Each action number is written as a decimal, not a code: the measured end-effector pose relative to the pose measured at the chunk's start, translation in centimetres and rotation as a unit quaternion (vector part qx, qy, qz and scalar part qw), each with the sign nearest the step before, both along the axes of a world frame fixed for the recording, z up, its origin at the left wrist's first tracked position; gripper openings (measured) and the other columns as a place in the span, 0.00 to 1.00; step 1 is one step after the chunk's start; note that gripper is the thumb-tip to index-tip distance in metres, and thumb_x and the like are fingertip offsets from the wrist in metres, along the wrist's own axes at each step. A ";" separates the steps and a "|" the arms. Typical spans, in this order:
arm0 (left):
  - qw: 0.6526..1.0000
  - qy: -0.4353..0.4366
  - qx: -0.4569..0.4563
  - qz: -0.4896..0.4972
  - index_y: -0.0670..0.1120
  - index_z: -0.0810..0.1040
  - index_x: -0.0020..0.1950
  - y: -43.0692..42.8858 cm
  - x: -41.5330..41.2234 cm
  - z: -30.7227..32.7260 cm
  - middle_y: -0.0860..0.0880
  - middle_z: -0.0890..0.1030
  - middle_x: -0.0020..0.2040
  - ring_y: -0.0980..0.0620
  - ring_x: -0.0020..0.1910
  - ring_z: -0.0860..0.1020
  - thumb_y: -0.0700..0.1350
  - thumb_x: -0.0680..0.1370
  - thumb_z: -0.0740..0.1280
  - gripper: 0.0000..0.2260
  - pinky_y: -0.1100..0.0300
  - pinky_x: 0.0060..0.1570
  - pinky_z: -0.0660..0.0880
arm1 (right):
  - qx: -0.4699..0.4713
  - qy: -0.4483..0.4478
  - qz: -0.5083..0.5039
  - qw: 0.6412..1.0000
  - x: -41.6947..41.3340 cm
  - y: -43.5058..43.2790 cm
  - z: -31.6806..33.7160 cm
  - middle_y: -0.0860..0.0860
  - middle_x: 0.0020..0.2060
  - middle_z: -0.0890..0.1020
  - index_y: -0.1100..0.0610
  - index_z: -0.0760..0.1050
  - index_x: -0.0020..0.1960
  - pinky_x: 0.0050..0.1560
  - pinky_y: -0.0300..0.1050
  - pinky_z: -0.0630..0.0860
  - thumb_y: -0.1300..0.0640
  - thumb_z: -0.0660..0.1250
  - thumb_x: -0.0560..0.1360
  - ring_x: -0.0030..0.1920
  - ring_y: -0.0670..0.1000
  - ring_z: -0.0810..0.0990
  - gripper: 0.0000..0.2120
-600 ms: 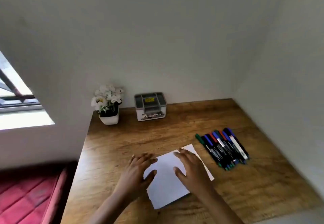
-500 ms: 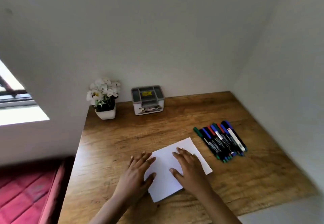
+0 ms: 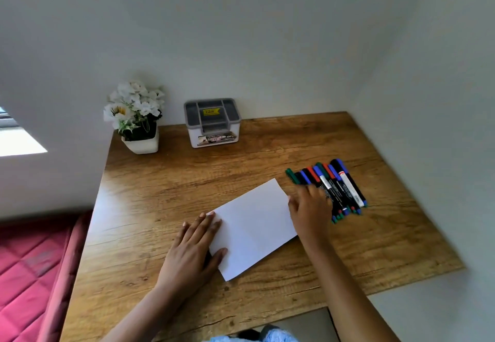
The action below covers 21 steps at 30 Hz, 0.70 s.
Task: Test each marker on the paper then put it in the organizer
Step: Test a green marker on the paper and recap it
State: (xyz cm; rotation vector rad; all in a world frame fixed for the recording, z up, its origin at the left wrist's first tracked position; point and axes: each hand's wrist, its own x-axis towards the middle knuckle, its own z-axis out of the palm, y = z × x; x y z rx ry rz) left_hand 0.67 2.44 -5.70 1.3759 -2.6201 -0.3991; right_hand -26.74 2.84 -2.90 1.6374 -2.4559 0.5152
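Note:
A white sheet of paper (image 3: 253, 225) lies tilted on the wooden desk (image 3: 187, 186). My left hand (image 3: 191, 252) rests flat on the paper's left edge, fingers spread. A row of several markers (image 3: 338, 189) with green, blue, red and black caps lies side by side to the right of the paper. My right hand (image 3: 310, 207) is over the left end of that row, fingers touching the nearest markers, with none lifted. The grey and white organizer (image 3: 213, 123) stands at the back of the desk against the wall, its compartments showing no markers.
A white pot of white flowers (image 3: 136, 119) stands at the back left corner beside the organizer. Walls close the desk at the back and right. A red quilted mattress (image 3: 29, 274) lies below the desk's left edge.
My right hand has left the paper and moved right onto the markers. My left hand has slid to the paper's left edge. The camera has tipped down.

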 end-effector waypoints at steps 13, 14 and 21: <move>0.999 0.038 -0.010 0.007 0.50 0.64 0.75 0.0 0.3 -0.4 0.53 0.61 0.75 0.55 0.75 0.56 0.65 0.78 0.52 0.30 0.54 0.72 0.49 | 0.090 0.026 -0.037 0.995 -2.0 -3.0 0.3 0.54 0.53 0.80 0.57 0.77 0.58 0.54 0.52 0.72 0.52 0.65 0.76 0.58 0.55 0.75 0.13; 0.999 0.041 -0.010 0.009 0.51 0.65 0.74 0.0 0.4 -0.3 0.53 0.62 0.75 0.55 0.75 0.57 0.66 0.78 0.52 0.30 0.54 0.72 0.49 | 0.091 0.023 -0.034 0.995 -1.9 -3.2 0.5 0.54 0.53 0.80 0.57 0.77 0.58 0.54 0.51 0.71 0.51 0.65 0.77 0.57 0.55 0.75 0.14; 0.951 0.242 0.102 0.163 0.55 0.73 0.66 -0.4 -2.0 4.4 0.58 0.76 0.60 0.56 0.61 0.72 0.66 0.75 0.58 0.25 0.51 0.62 0.69 | -0.058 -0.112 0.136 0.983 3.1 -1.7 5.4 0.49 0.39 0.81 0.56 0.78 0.44 0.34 0.45 0.75 0.54 0.71 0.71 0.39 0.49 0.78 0.07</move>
